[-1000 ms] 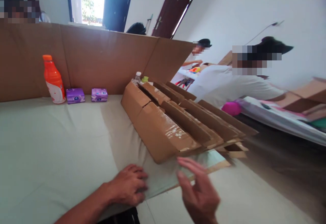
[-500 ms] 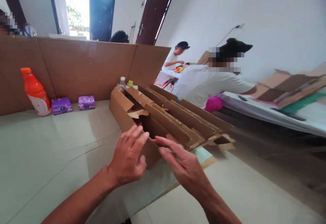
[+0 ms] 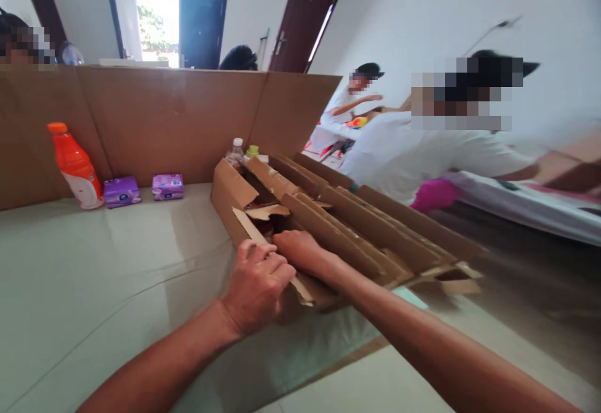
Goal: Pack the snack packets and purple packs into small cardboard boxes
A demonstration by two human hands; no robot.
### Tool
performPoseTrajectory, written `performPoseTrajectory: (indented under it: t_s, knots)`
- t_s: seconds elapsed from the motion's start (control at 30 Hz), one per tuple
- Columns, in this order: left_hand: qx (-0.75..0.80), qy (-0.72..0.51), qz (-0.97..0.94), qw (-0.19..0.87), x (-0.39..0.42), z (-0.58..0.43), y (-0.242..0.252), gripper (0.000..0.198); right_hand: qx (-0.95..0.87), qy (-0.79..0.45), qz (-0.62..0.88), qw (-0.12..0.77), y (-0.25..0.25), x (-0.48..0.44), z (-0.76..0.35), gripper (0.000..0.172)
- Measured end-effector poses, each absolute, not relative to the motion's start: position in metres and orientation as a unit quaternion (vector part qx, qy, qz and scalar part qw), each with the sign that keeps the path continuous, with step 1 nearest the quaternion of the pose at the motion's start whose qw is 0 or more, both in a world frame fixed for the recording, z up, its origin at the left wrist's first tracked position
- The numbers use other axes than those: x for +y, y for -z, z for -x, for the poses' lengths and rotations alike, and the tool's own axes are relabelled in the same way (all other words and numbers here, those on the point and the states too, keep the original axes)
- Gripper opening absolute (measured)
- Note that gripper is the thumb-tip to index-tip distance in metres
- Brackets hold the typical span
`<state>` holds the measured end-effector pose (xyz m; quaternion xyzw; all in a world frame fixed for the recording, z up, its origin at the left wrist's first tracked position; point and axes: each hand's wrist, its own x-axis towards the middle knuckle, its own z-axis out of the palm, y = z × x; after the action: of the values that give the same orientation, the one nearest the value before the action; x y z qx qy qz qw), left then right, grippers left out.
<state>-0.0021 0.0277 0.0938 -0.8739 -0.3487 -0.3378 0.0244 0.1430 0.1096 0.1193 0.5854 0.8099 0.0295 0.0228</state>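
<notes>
A brown cardboard box (image 3: 230,216) with open compartments and raised flaps stands at the table's right side. My left hand (image 3: 260,285) is closed over the near side flap (image 3: 248,226), its fingers curled across the edge. Reaching past it, my right hand (image 3: 303,251) dips into the near compartment. The right fingertips are hidden inside, so what they touch cannot be seen. Something reddish lies in the shadow just beyond them, too dark to name.
An orange bottle (image 3: 77,169) and two purple tissue packs (image 3: 122,192) stand left, before a tall cardboard panel (image 3: 173,112). A white-capped clear bottle (image 3: 237,149) and a green-capped one (image 3: 252,150) sit behind the box. Co-workers in white shirts (image 3: 399,156) work at the right.
My right hand has gone from the box's near edge down into the compartment. My left hand has closed on the side flap, which now stands up. The view has shifted slightly.
</notes>
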Motion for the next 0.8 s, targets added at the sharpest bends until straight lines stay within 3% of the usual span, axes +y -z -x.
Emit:
performPoseTrajectory:
  t_s: [0.2,0.4,0.47,0.6,0.73,0.8]
  knots:
    - [-0.351,0.302,0.886,0.037,0.031,-0.001,-0.106,0.017,0.783,-0.047,-0.62,0.008,-0.148,0.093,-0.163,0.027]
    - [-0.357,0.36,0.862,0.012,0.029,-0.001,-0.109,0.017,0.735,-0.179,-0.544,-0.363,-0.218,0.032,-0.182,0.046]
    - [-0.373,0.435,0.82,-0.011,0.022,0.018,-0.116,0.035,0.731,-0.221,-0.5,-0.409,-0.235,0.017,-0.179,0.047]
    - [-0.406,0.57,0.701,-0.136,-0.003,0.089,-0.151,0.068,0.836,-0.215,-0.339,-0.375,-0.245,0.003,-0.156,0.041]
    - [-0.449,0.499,0.649,-0.358,-0.031,0.151,-0.177,0.096,0.941,-0.139,-0.173,-0.256,-0.221,-0.003,-0.102,0.031]
    - [-0.475,0.447,0.616,-0.442,-0.041,0.166,-0.175,0.088,0.961,-0.118,-0.139,-0.206,-0.204,-0.004,-0.073,0.025]
